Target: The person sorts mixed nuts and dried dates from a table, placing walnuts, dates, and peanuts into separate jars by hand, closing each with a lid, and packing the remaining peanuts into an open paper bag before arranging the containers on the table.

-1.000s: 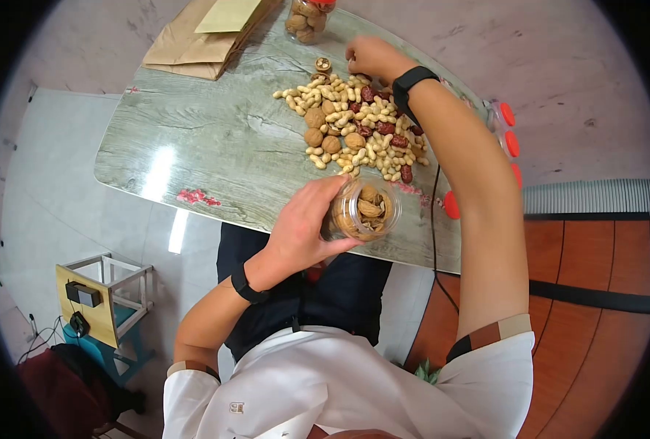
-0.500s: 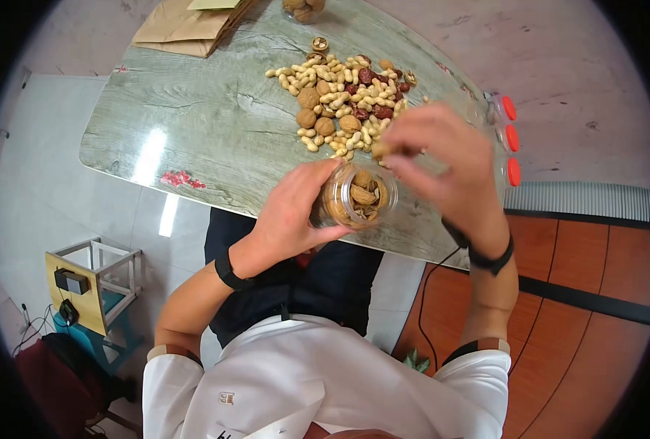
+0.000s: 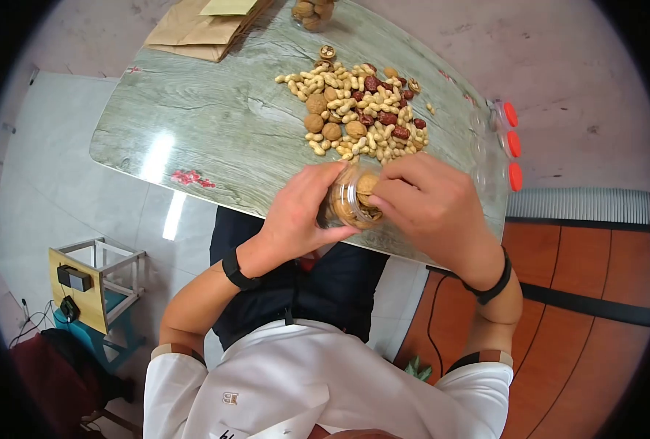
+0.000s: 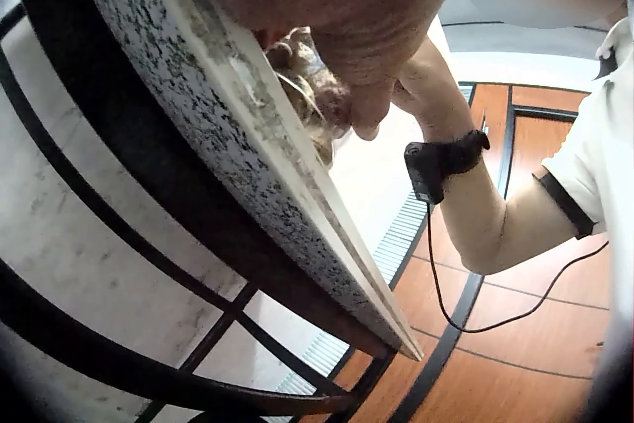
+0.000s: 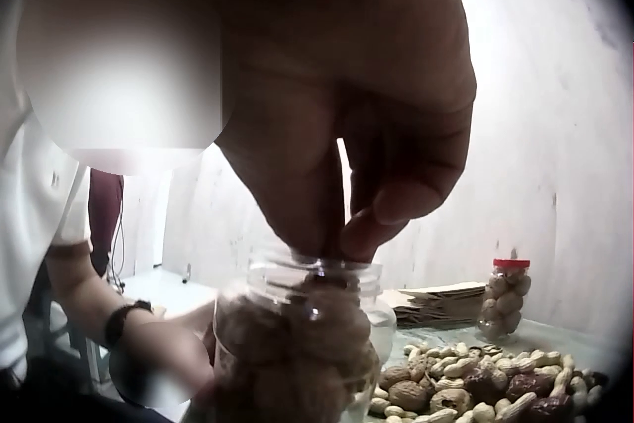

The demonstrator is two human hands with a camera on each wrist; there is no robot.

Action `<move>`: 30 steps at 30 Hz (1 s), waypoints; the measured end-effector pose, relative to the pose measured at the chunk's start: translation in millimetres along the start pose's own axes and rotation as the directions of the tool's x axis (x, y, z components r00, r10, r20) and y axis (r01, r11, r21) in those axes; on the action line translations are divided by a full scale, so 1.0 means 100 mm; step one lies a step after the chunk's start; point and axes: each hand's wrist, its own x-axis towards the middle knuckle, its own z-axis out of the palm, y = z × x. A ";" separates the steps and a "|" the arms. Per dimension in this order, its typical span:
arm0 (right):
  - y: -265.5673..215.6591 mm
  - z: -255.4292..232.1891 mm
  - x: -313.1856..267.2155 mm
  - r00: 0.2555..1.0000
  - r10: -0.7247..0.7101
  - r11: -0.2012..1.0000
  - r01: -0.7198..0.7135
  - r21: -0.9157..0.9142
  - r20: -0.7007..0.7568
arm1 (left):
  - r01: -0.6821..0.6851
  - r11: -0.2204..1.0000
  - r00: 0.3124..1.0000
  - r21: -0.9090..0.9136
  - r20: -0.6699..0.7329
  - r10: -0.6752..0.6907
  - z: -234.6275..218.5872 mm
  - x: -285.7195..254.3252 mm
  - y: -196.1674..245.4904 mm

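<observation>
The left hand (image 3: 293, 212) grips a clear jar (image 3: 342, 208) of walnuts at the table's near edge, its mouth tilted toward the right hand. At that mouth the right hand (image 3: 436, 211) pinches a walnut (image 3: 367, 183), partly hidden by the fingers. In the right wrist view the right hand (image 5: 376, 96) has its fingertips down at the rim of the jar (image 5: 297, 354). Beyond the jar lies a pile of peanuts (image 3: 372, 139), walnuts (image 3: 314, 104) and red dates (image 3: 388, 118). The left wrist view shows the left hand (image 4: 337, 7) close up, the jar mostly hidden.
Brown paper bags (image 3: 186, 33) lie at the table's far left, near another jar of walnuts (image 3: 312, 13). Several clear jars with red lids (image 3: 513, 139) stand along the right edge. A black cable (image 3: 431, 314) hangs by the right arm.
The right hand has come from the far side of the pile to the jar's mouth, bringing a walnut. The left hand keeps its hold on the jar.
</observation>
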 end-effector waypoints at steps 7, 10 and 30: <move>0.94 0.27 1.03 0.997 -0.010 0.999 0.007 -0.035 -0.080 | -0.014 1.000 1.000 -0.010 0.011 0.014 0.00 0.01 -0.02; 1.49 0.79 1.45 0.986 -0.105 0.989 0.118 -0.093 0.129 | 0.009 1.000 1.000 -0.023 0.028 -0.008 -0.02 0.01 -0.01; 1.29 0.57 0.99 0.974 0.137 0.980 -0.106 0.168 -0.180 | 0.105 0.986 0.991 -0.133 0.091 -0.093 -0.01 -0.04 -0.07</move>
